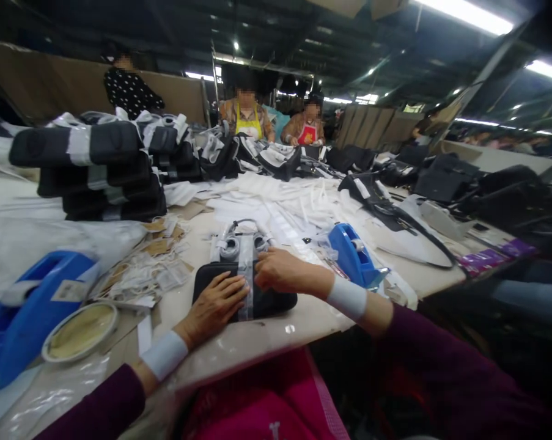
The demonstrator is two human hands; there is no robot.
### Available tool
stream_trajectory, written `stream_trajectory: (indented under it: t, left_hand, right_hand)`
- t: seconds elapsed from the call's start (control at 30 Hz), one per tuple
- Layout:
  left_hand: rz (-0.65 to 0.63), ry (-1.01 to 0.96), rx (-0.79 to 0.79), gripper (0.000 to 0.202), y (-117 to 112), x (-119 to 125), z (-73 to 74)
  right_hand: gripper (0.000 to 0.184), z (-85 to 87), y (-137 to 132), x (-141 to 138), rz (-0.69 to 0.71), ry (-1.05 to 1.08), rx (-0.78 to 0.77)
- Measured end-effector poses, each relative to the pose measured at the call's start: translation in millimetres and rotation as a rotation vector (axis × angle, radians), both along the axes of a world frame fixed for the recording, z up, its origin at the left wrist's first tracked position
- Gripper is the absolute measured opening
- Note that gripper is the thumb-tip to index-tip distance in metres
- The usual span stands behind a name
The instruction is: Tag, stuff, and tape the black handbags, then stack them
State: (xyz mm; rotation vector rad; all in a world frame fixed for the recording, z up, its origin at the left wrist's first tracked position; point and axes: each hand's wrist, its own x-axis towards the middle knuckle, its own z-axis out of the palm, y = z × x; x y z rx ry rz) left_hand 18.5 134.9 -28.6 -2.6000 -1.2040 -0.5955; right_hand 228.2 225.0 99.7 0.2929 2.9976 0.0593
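A black padded piece (276,300) lies flat near the table's front edge, with a clear strip (246,269) running across its middle and grey rings at its far end. My left hand (214,305) rests flat on the piece's left half, fingers stretched toward the strip. My right hand (280,272) sits on the right half with its fingers curled and pressed down beside the strip. Both wrists wear white bands under purple sleeves.
A blue tape dispenser (28,305) and a round tin lid (80,330) sit at my left; a second blue dispenser (351,253) is at my right. Stacked black pieces (96,165), white strips (280,208) and paper tags (151,269) lie further back. Three people work at the far end.
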Motion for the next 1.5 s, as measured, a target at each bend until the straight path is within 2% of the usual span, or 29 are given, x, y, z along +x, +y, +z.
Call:
stream_trajectory:
  t: [0.07,0.13,0.3,0.57,0.87,1.1,1.23,1.33,1.5]
  left_hand:
    - [0.007,-0.023,-0.007,0.03,-1,0,1.3]
    - [0.021,-0.039,-0.009,0.03,-1,0,1.8]
    - [0.037,-0.073,0.027,0.033,0,-2,-1.7]
    - [0.038,-0.067,0.008,0.033,0,-3,-2.8]
    - [0.028,-0.077,-0.064,0.036,0,-2,3.5]
    - [0.024,-0.096,-0.058,0.03,2,0,4.8]
    - [0.009,-0.064,-0.047,0.033,3,-1,4.9]
    - [0.008,-0.035,-0.063,0.034,3,-1,6.7]
    - [0.014,0.007,-0.053,0.038,4,-2,5.4]
  right_hand:
    - [0.015,-13.0,11,-40,0.045,-0.099,0.026]
    - [0.018,-25.5,23,-65,0.04,-0.146,0.044]
    - [0.018,-38.7,43,-85,0.029,-0.167,0.071]
    - [0.018,-46.1,51,-98,0.052,-0.188,0.092]
    - [0.017,-39.8,35,-97,0.051,-0.159,0.172]
    - [0.026,-54.1,24,-102,0.065,-0.117,0.248]
    - [0.027,-52.8,38,-97,0.09,-0.039,0.292]
    - [0.013,-47.3,59,-89,0.092,0.002,0.299]
    - [0.026,-50.4,97,-87,-0.002,-0.025,0.177]
